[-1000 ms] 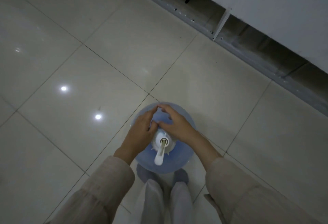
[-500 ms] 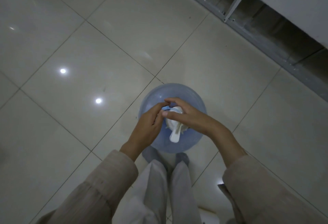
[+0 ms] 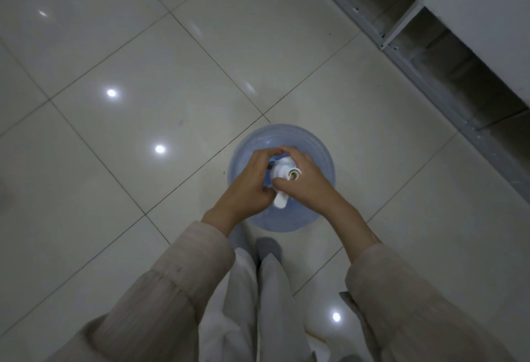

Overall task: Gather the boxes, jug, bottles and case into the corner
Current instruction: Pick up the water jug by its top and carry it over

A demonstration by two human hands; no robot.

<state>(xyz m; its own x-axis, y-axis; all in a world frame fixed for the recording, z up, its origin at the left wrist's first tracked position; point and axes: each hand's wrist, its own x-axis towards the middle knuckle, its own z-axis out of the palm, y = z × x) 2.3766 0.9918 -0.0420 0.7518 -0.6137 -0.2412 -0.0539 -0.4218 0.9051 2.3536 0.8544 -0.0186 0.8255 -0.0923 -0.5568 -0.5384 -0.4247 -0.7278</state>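
A large blue water jug [image 3: 312,143] stands upright on the tiled floor just in front of my feet, seen from straight above. A white pump dispenser [image 3: 284,175] sits on its neck, its spout pointing back toward me. My left hand [image 3: 249,186] is wrapped around the left side of the neck and pump. My right hand [image 3: 305,179] grips the pump's right side, fingers curled over its top. The boxes, bottles and case are out of view.
A grey perforated metal shelf frame [image 3: 415,54] runs diagonally along the upper right, with a white panel [image 3: 487,3] above it. Glossy pale floor tiles [image 3: 143,74] spread to the left and ahead. My legs and grey socks [image 3: 268,248] are right behind the jug.
The jug has shifted forward and to the right across the floor, nearer the shelf frame. Both hands stay on its neck and pump, and the view has tilted further down.
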